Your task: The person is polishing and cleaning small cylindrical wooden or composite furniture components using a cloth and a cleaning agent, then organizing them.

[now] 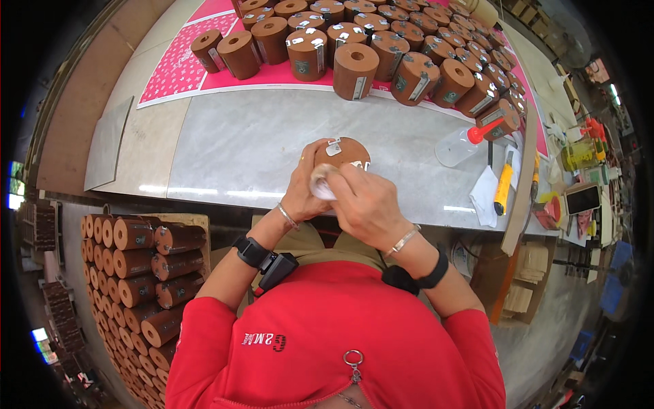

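Head view | left hand [304, 187] – clasps one brown cylinder [343, 151] | right hand [364, 201] – pinches one white cloth [322, 184], probably

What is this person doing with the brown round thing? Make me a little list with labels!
left hand: left hand cups a brown cylinder from the side
right hand: right hand presses a white cloth against the cylinder
worktop: grey table
behind: rows of brown cylinders standing on a pink sheet
right side: clear squeeze bottle with red cap, yellow utility knife, white rag
lower left: stacked brown cylinders lying on their sides
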`<state>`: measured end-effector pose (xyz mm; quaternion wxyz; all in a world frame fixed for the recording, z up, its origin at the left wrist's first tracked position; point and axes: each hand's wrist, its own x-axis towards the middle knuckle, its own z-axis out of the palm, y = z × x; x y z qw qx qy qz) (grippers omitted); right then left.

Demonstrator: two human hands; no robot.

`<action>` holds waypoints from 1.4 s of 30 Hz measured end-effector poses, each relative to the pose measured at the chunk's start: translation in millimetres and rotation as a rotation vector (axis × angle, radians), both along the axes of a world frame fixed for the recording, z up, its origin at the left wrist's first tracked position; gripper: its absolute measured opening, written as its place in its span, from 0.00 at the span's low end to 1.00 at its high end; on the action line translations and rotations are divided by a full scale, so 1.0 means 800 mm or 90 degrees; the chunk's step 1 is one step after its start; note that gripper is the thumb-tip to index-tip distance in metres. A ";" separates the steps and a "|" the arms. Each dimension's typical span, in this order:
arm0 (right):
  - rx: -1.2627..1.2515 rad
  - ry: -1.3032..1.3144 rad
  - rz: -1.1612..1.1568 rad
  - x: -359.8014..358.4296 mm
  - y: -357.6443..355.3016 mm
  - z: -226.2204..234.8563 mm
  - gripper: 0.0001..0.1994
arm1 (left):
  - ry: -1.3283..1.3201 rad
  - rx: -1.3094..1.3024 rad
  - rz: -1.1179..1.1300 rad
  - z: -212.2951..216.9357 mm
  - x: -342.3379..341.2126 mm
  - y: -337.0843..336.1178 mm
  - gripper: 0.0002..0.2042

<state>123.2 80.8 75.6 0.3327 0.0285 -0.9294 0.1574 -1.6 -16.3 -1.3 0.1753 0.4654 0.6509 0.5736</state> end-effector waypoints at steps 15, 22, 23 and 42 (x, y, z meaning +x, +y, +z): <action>0.009 -0.020 -0.050 -0.051 0.041 0.007 0.10 | 0.063 0.029 0.020 -0.014 0.005 0.008 0.46; 0.030 -0.027 0.024 -0.013 0.014 0.005 0.12 | 0.020 0.056 0.021 -0.022 0.002 0.010 0.45; 0.035 -0.021 0.026 -0.024 0.011 0.010 0.12 | 0.083 0.100 0.023 -0.025 0.001 0.011 0.46; 0.047 -0.067 -0.118 -0.028 0.059 -0.002 0.10 | -0.009 -0.016 0.024 -0.009 0.009 0.006 0.47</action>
